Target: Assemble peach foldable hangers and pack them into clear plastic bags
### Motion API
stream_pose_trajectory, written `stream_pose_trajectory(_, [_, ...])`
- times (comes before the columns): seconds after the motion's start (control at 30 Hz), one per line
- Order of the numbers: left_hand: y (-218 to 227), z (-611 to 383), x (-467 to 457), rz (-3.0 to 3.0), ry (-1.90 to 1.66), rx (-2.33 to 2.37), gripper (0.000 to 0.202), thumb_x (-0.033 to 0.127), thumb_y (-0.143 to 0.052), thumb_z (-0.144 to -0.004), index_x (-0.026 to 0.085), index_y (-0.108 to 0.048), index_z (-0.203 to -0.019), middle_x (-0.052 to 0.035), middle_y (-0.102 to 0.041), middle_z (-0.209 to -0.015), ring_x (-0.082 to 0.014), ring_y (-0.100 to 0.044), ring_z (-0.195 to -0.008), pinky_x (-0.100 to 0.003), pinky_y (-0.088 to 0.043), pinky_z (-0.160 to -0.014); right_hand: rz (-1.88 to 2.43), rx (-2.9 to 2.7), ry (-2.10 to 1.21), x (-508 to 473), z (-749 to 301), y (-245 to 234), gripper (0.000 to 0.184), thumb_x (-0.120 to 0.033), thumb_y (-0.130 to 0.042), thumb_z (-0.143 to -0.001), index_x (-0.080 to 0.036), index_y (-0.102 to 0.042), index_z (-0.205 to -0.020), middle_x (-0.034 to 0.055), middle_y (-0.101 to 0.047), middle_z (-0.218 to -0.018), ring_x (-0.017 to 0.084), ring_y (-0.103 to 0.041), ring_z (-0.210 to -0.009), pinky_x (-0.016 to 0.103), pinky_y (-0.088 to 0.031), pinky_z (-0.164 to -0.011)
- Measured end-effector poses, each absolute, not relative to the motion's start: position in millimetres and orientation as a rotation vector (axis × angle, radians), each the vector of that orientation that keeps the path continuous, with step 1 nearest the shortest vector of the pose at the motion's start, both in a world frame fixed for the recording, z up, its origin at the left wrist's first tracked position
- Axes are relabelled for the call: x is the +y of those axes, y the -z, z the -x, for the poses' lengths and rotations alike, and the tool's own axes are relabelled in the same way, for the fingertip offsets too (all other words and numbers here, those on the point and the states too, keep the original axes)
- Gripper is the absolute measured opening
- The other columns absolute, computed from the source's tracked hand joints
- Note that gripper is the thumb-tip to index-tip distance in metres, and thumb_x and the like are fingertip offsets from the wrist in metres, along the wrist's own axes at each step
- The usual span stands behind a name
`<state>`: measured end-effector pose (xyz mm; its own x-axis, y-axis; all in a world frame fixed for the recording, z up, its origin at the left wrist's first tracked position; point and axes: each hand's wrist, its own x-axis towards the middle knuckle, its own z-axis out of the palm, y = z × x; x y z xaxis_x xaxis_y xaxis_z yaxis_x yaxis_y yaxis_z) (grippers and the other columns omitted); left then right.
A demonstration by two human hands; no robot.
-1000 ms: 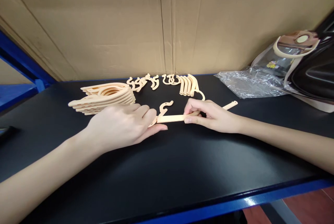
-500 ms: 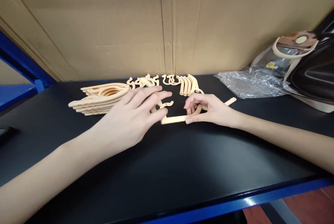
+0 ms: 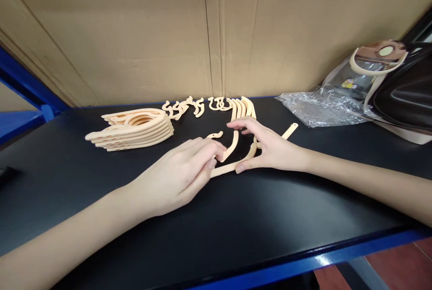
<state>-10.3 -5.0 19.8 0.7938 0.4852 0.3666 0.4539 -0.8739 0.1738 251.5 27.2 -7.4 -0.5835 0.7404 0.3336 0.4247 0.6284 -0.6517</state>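
My left hand (image 3: 184, 173) is closed in a pinch, its fingertips on the lower end of a short curved cream hanger arm (image 3: 231, 147). A longer cream hanger bar (image 3: 225, 169) runs from beneath those fingertips to my right hand (image 3: 266, 146). The right hand's thumb lies by the bar, and its fingers arch apart over the bar's curved end. Behind that hand a straight cream piece with a hole near its tip (image 3: 290, 131) sticks out; how it joins the rest is hidden. A small hook (image 3: 216, 135) lies just beyond my left fingers.
Stacked cream hangers (image 3: 135, 132) sit at the left of the black table (image 3: 216, 231). Loose hooks (image 3: 184, 106) and several curved arms (image 3: 241, 109) lie along the cardboard wall (image 3: 151, 33). Clear plastic wrap (image 3: 317, 107), a bottle (image 3: 378, 62) and a black bag (image 3: 401, 96) stand at right.
My left hand has come down nearer and closed from spread fingers into a pinch. The short curved arm now shows between my hands. My right fingers have opened away from the thumb.
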Motion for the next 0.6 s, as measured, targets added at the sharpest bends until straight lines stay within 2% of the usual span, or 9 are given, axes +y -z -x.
stream_pose_trajectory(0.07, [-20.2, 8.4, -6.6, -2.861, -0.6, 0.79, 0.013, 0.028, -0.047, -0.102, 0.022, -0.051, -0.113, -0.0043, -0.066, -0.113, -0.0197, -0.063, -0.096, -0.031, -0.05, -0.08, 0.892, -2.282, -0.679, 26.7, -251.1, 7.4, 0.088, -0.057, -0.084, -0.07, -0.029, -0.043, -0.143, 0.0085, -0.047, -0.149, 0.029, -0.043, -0.139, 0.051, -0.038, -0.116])
stream_pose_trajectory(0.17, [-19.3, 7.0, -6.8, -2.855, -0.515, 0.816, 0.027, 0.032, -0.064, -0.094, 0.022, -0.051, -0.115, -0.0038, -0.065, -0.114, -0.0197, -0.063, -0.095, -0.031, -0.05, -0.079, 0.884, -2.313, -0.665, 25.7, -251.2, 6.1, 0.089, -0.058, -0.082, -0.071, -0.03, -0.042, -0.146, 0.009, -0.047, -0.149, 0.03, -0.041, -0.141, 0.054, -0.037, -0.116])
stream_pose_trajectory(0.4, [-17.8, 9.0, -6.7, -2.865, -0.519, 0.78, 0.024, 0.018, -0.055, -0.092, 0.023, -0.05, -0.115, -0.0026, -0.064, -0.108, -0.0166, -0.062, -0.089, -0.027, -0.049, -0.074, 0.889, -2.3, -0.673, 24.6, -254.3, 2.7, 0.067, -0.053, -0.075, -0.082, -0.03, -0.05, -0.139, 0.0085, -0.053, -0.141, 0.028, -0.049, -0.132, 0.052, -0.045, -0.108])
stream_pose_trajectory(0.53, [-18.8, 9.3, -7.1, -2.893, -0.528, 0.764, 0.024, 0.013, -0.048, -0.092, 0.021, -0.051, -0.115, -0.0034, -0.065, -0.107, -0.0169, -0.062, -0.09, -0.028, -0.049, -0.074, 0.898, -2.144, -0.674, 23.1, -253.2, 0.9, 0.039, -0.046, -0.071, -0.088, -0.027, -0.061, -0.121, 0.0062, -0.061, -0.129, 0.024, -0.058, -0.118, 0.044, -0.048, -0.102])
stream_pose_trajectory(0.6, [-20.0, 9.2, -6.4, -2.912, -0.517, 0.776, 0.023, 0.013, -0.046, -0.093, 0.02, -0.052, -0.114, -0.004, -0.066, -0.106, -0.0174, -0.061, -0.089, -0.028, -0.049, -0.074, 0.922, -2.04, -0.655, 23.1, -252.3, 0.6, 0.027, -0.042, -0.067, -0.091, -0.024, -0.064, -0.11, 0.0045, -0.066, -0.115, 0.021, -0.061, -0.106, 0.038, -0.05, -0.096])
